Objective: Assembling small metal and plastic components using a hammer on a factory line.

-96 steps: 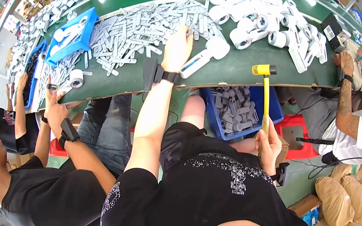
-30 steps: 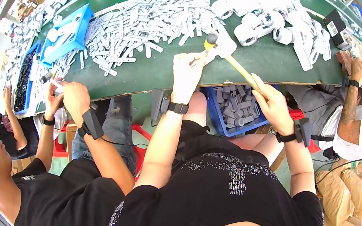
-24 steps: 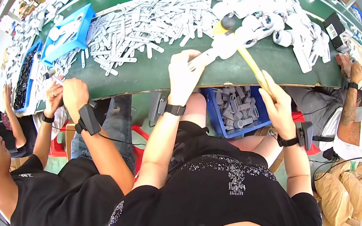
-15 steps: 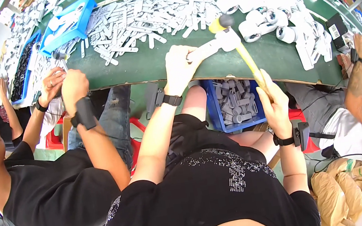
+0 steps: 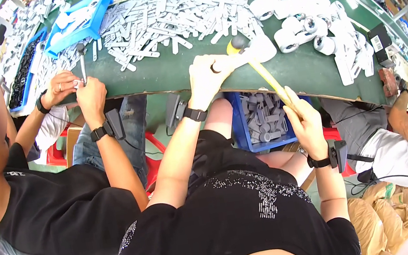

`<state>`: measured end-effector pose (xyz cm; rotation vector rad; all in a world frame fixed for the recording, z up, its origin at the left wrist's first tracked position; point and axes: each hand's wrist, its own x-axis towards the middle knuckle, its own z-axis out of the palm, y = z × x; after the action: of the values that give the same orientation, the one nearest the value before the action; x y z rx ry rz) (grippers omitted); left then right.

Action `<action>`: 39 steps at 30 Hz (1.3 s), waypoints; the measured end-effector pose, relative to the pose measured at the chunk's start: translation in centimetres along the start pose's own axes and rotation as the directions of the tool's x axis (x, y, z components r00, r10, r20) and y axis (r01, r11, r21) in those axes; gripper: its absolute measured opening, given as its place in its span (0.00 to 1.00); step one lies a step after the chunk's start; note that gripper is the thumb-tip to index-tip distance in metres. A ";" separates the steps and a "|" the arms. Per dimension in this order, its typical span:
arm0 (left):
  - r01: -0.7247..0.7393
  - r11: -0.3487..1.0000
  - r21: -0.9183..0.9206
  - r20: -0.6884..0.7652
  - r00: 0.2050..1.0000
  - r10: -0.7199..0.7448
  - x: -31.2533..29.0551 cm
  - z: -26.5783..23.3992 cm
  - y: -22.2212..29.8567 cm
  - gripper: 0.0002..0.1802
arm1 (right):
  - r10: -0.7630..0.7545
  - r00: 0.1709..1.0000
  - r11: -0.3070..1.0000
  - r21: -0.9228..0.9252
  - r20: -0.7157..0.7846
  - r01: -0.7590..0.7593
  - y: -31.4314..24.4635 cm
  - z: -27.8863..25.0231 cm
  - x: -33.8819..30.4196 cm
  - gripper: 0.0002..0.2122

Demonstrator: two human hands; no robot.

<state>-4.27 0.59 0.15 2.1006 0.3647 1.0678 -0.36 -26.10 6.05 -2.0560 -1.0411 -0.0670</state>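
My left hand (image 5: 205, 78) is closed round the narrow end of a white plastic part (image 5: 262, 49), whose broad rounded end points right over the green bench. Held by its yellow handle in my right hand (image 5: 308, 126) is a mallet (image 5: 266, 76) with a yellow and black head. That head is beside the middle of the white part, close to my left fingertips; whether they touch cannot be made out. Beyond my hands lies a wide heap of flat grey-white plastic strips (image 5: 160, 19). Assembled white parts with round ends (image 5: 307, 23) are piled to the right.
Under the bench edge, a blue crate (image 5: 239, 132) holds grey plastic pieces. A light-blue tray (image 5: 85, 31) with white parts stands at the far left. On my left, a co-worker's hands (image 5: 89, 95) hold a hammer-like tool; another person (image 5: 399, 150) sits at right. Brown bags (image 5: 374, 223) lie lower right.
The mallet head has come down and to the left, toward my left hand. My right hand has dropped slightly. The co-worker's tool on the left has turned more upright.
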 end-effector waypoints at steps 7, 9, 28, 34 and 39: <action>0.025 0.995 0.100 0.027 0.999 -0.028 -0.1 0.3 -1.0 0.16 | -0.009 0.995 1.000 0.022 0.101 0.007 -0.7 1.2 -0.4 0.22; 0.052 0.995 0.080 0.025 0.998 -0.054 -0.2 0.4 -1.1 0.16 | -0.097 0.995 0.985 0.142 -0.012 0.098 -0.9 1.3 -0.5 0.21; 0.062 0.996 0.057 0.043 0.997 -0.065 -0.1 0.3 -0.4 0.15 | 0.040 0.999 0.999 0.017 -0.030 -0.039 0.6 1.0 -1.0 0.21; 0.028 0.994 0.103 0.037 0.999 -0.032 -0.3 0.5 -0.9 0.16 | 0.123 0.982 0.991 0.035 0.145 -0.129 0.1 2.0 -1.3 0.22; -0.008 0.975 0.223 0.048 0.999 -0.002 -0.1 0.4 -0.9 0.17 | 0.017 1.000 0.981 0.191 0.019 -0.021 0.0 2.8 -1.5 0.21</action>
<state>-3.92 0.94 -0.76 2.3209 0.4770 1.0155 -2.18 -25.15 3.60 -1.8949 -0.9981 0.0586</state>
